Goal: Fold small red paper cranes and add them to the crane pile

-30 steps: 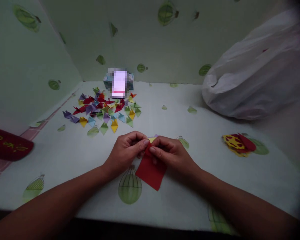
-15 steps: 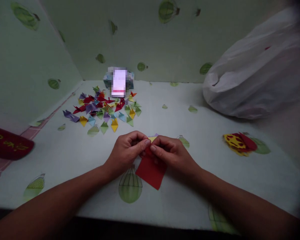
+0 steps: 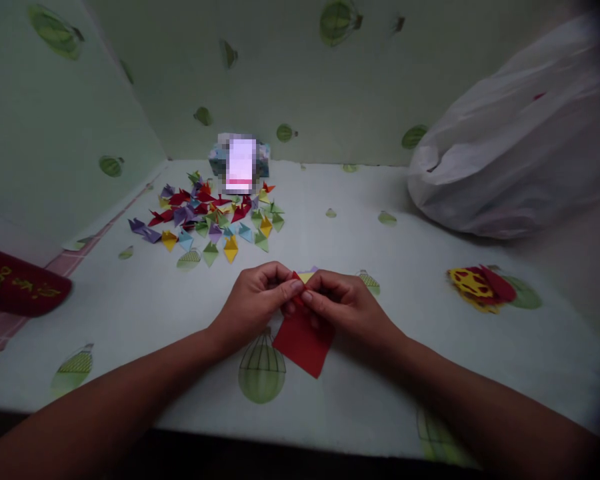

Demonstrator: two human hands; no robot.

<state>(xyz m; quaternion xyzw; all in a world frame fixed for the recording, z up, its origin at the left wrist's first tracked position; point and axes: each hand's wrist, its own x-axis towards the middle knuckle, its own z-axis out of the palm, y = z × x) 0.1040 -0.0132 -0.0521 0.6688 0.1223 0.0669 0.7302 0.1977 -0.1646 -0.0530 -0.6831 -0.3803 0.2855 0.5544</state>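
Observation:
My left hand [image 3: 257,297] and my right hand [image 3: 347,307] meet near the middle of the table, thumbs and fingertips almost touching. Between them they pinch a small red piece of folded paper [image 3: 296,275], whose tip pokes up above the left thumb. Below the fingers a red square of paper [image 3: 305,347] shows, one corner pointing toward me. Whether it joins the pinched piece is hidden by my fingers. Just behind the fingertips, bits of yellow paper [image 3: 306,276] and purple paper peek out.
Several folded paper cranes [image 3: 210,217] in many colours lie heaped at the back left, before a lit, blurred screen [image 3: 241,163]. A white plastic bag [image 3: 500,160] stands at the right, with yellow and red cutouts [image 3: 480,288] nearer me. A red cylinder [image 3: 23,287] lies at the left edge.
A red paper tip now shows above my left thumb, where less of it showed before. Both hands stay in nearly the same place; the whole view has shifted slightly.

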